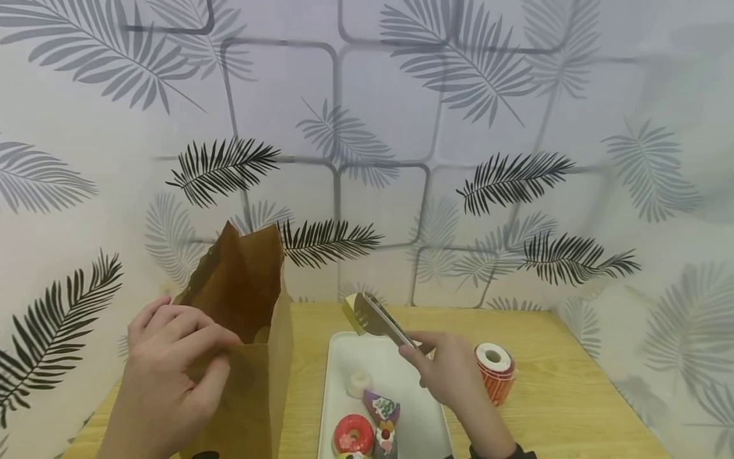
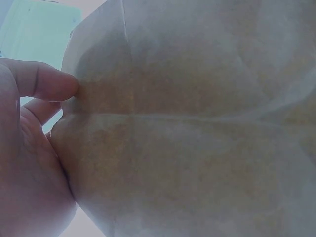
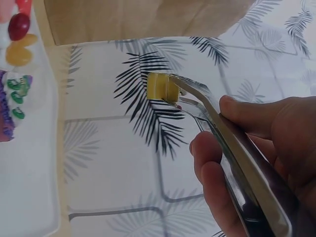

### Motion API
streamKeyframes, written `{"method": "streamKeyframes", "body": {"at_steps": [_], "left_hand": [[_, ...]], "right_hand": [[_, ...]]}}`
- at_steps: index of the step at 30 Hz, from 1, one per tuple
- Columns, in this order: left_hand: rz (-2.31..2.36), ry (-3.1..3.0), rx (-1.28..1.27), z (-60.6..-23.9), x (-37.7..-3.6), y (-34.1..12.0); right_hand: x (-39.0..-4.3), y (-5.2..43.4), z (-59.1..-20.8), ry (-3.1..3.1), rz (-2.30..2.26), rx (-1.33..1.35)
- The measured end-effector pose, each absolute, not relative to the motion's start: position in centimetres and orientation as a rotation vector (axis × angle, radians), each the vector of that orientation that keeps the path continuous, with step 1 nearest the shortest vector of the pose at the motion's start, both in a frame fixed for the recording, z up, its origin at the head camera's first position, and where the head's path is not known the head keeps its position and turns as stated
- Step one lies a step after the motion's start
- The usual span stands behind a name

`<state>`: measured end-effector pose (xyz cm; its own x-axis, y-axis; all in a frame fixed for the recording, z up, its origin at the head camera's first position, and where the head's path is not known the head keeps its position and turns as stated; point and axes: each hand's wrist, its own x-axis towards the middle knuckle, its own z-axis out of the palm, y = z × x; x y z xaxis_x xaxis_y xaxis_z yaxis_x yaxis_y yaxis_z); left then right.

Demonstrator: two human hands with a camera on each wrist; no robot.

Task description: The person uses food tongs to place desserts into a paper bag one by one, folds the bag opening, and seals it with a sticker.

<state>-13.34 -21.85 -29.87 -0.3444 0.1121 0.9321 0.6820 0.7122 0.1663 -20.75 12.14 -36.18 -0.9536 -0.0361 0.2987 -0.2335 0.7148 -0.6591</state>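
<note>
**Yellow piece lifted in tongs beside held-open bag**

While the left hand [image 1: 166,373] pinched the paper bag [image 1: 246,331] rim, likely keeping it open, the right hand [image 1: 453,373] squeezed tongs [image 1: 381,322] on a yellow piece [image 3: 160,86], above the white tray's [image 1: 421,414] far end.

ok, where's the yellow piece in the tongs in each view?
Head: yellow piece at centre, at the tongs' tip, above the white tray's far end.
Left wrist: not in it; only the paper bag.
Right wrist: upper centre.
Shared landmark: the paper bag, in all three views.
</note>
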Motion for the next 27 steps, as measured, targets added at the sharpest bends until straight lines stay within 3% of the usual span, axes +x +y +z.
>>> {"method": "streamKeyframes", "body": {"at_steps": [27], "left_hand": [[-0.666,-1.903,-0.621,-29.6,-12.8,-22.2]], "right_hand": [[-17.9,10.0,-30.1,-2.503,1.065,0.391]]}}
